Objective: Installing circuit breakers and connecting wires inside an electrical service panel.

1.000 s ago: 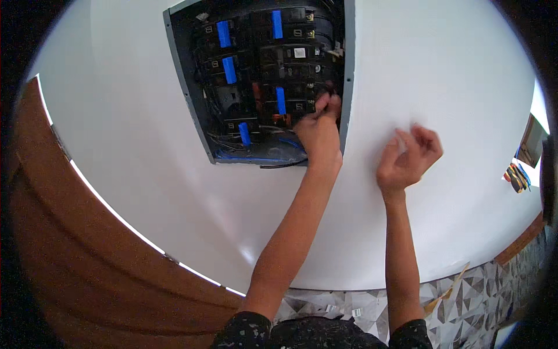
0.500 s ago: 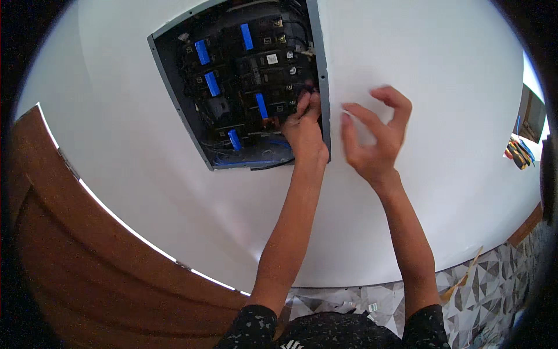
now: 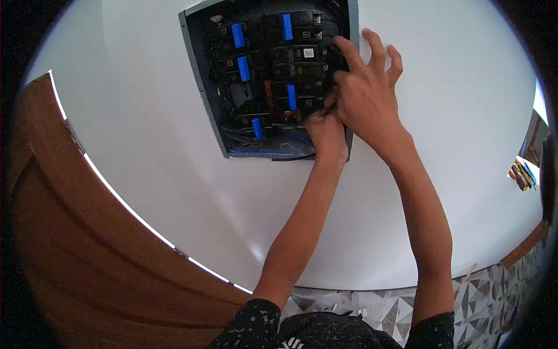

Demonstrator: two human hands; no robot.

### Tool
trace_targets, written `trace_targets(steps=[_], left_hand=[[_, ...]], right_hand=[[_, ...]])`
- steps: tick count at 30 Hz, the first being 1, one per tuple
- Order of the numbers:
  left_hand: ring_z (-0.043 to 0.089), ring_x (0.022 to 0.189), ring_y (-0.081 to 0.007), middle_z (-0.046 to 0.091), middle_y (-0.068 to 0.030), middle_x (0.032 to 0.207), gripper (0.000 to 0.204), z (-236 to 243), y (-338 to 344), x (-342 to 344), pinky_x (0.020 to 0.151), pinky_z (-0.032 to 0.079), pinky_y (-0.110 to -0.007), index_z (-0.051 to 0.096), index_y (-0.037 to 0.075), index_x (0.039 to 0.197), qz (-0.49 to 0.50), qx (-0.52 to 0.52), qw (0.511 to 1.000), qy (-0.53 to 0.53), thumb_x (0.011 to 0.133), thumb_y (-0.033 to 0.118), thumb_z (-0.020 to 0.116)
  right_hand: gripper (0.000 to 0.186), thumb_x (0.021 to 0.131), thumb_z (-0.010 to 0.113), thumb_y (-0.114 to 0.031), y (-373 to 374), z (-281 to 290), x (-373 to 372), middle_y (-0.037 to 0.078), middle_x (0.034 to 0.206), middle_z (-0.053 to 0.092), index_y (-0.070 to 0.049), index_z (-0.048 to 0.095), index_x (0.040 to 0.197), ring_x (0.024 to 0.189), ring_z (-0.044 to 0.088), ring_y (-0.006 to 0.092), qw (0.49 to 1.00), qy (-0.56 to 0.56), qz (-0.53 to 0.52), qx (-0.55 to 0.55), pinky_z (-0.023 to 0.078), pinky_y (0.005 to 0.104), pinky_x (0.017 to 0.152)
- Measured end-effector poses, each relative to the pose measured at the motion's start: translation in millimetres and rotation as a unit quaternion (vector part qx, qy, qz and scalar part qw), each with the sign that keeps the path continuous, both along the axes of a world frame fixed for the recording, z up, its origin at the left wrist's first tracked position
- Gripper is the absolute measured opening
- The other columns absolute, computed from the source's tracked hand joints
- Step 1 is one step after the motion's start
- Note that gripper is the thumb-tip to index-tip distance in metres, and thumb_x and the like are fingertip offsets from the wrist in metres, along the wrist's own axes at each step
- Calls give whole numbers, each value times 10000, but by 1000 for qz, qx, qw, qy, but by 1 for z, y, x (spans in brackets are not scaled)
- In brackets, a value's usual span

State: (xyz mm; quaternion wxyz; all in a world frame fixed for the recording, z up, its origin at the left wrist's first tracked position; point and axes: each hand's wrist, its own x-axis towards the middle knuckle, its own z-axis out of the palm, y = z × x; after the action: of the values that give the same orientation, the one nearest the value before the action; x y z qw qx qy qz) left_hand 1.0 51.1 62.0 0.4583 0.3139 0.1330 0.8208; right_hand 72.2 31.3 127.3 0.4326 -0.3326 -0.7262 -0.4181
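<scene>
An electrical panel box with a grey metal rim is set in the white wall, its cover off. Inside sit black circuit breakers in two columns, several with blue switch levers. My left hand reaches into the lower right corner, fingers bent together among dark wires; what they grip is hidden in shadow. Just above it, my right hand lies over the box's right rim with its fingers spread. Its thumb side is close to my left fingertips, and no held object shows in it.
A brown wooden door stands at the left. Hand tools with coloured handles lie at the far right beside an opening. Below the wall, the patterned tile floor carries a thin wooden stick and small scraps.
My right hand has moved from beside the box to over its right rim, next to my left hand. My left hand stays in the lower right corner. The view has shifted, placing the box farther right.
</scene>
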Motion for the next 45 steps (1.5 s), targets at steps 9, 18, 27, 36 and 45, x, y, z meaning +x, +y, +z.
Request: trace_targets(steps=[9,18,27,36,45], left_hand=[[587,951,-120,667,-52,1045,112,-7,7,-2,848,469,-284,675,-54,978,8,6,1000,23,902,3,617],[575,851,-85,690,-41,949,192,-12,-2,-8,750,484,-255,719,-50,1051,129,31,974,184,921,33,604],[604,841,-109,705,-78,938,214,-7,-5,3,738,509,-272,713,-104,1036,207,6,968,141,863,15,673],[604,862,-102,720,-106,975,224,-6,4,0,781,484,-245,708,-107,1021,141,8,984,113,847,33,715],[620,927,-151,689,-71,1046,177,-4,7,6,810,514,-298,709,-81,1035,163,50,983,75,889,13,673]], right_hand=[[128,644,789,-126,0,-3,-10,44,1442,435,-55,757,747,1408,199,378,999,10,-44,-1,143,567,1101],[139,583,736,-32,11,-5,-7,1,1367,474,-48,742,721,1370,252,357,997,43,60,33,164,503,1068],[150,509,717,-72,15,-4,-4,6,1307,531,-64,738,657,1290,339,332,990,46,116,65,196,523,1043],[159,512,721,-91,19,-5,-2,-6,1266,535,-68,740,668,1264,358,325,987,49,128,82,211,511,1045],[147,575,722,-31,13,-4,2,33,1302,527,-37,728,722,1295,346,357,989,45,126,57,237,482,1067]])
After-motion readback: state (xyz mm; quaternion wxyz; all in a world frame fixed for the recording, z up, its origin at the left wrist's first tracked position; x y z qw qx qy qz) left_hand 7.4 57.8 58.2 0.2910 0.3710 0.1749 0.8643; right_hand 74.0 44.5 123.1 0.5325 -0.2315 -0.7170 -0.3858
